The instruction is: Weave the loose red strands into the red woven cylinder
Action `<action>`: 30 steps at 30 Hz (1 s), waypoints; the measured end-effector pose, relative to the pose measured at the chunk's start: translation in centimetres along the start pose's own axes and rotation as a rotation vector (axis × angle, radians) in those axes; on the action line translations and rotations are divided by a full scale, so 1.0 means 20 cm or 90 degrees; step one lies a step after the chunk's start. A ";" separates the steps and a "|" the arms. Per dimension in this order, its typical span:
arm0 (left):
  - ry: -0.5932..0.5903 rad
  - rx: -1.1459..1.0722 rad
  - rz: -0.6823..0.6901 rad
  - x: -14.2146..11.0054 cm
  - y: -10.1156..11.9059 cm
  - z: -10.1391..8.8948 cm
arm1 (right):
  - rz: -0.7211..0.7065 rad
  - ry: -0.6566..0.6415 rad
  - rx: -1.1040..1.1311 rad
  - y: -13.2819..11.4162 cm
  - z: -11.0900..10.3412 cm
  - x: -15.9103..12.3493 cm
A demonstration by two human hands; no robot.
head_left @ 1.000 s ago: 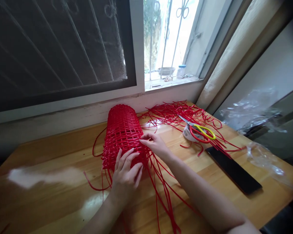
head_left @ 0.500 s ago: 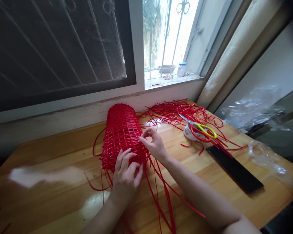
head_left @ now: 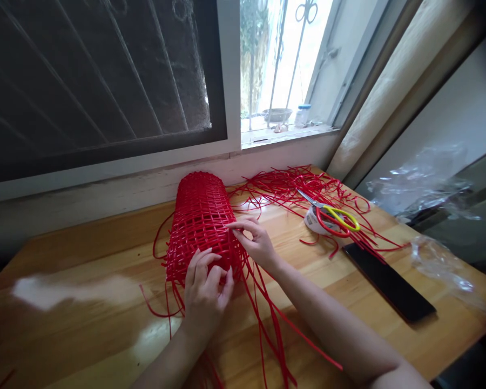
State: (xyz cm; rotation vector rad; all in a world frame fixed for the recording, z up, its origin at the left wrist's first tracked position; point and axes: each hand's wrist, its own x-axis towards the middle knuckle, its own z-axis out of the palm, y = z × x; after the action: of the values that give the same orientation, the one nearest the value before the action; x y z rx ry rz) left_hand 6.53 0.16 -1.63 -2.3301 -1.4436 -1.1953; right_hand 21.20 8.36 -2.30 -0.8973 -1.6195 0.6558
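Note:
A red woven basket (head_left: pixel 200 216) lies on its side on the wooden table, its near end trailing long loose strands (head_left: pixel 277 324). At that end my left hand (head_left: pixel 206 283) is closed on the weave, fingers curled over the top and thumb bent close to the index finger. My right hand (head_left: pixel 253 237) is at the basket's right side, thumb and index finger pinched on a thin red strand of the weave. The fingertips hide just where that strand runs.
A pile of red strands (head_left: pixel 291 183) lies at the back right. Scissors (head_left: pixel 336 216) with red and yellow handles rest on a white roll (head_left: pixel 314 221). A black phone-like slab (head_left: pixel 392 283) and clear plastic wrap (head_left: pixel 445 265) are at the right. The window (head_left: pixel 283 65) is behind.
My right hand's index finger has straightened and reached slightly left over the weave. My left hand has shifted slightly left, still at the basket's near end. The loose strands have swung slightly right.

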 end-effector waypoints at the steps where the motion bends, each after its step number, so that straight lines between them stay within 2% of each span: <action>1: 0.002 -0.003 -0.006 0.00 0.00 0.00 | -0.031 -0.007 -0.026 0.00 -0.01 0.00; 6: 0.010 -0.019 -0.022 -0.01 -0.01 0.02 | -0.187 -0.005 -0.186 0.01 -0.03 0.00; 10: 0.008 -0.028 -0.016 -0.01 -0.01 0.03 | -0.226 0.034 -0.272 0.01 -0.03 -0.01; 15: 0.016 -0.023 -0.004 -0.02 -0.01 0.02 | -0.223 0.035 -0.185 -0.02 -0.04 -0.02; 20: 0.019 -0.019 -0.006 -0.02 -0.02 0.03 | -0.160 0.021 -0.063 -0.05 -0.05 -0.02; 24: 0.016 -0.022 -0.003 -0.02 -0.02 0.03 | -0.113 0.022 -0.017 -0.04 -0.04 -0.03; 30: 0.027 -0.025 0.001 -0.01 -0.02 0.02 | -0.138 0.012 -0.008 -0.05 -0.04 -0.02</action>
State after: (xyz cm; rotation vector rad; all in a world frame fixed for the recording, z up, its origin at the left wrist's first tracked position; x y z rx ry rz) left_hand 6.46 0.43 -2.22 -2.3155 -1.4166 -1.2771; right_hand 21.90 7.43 -1.54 -0.7225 -1.6777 0.4855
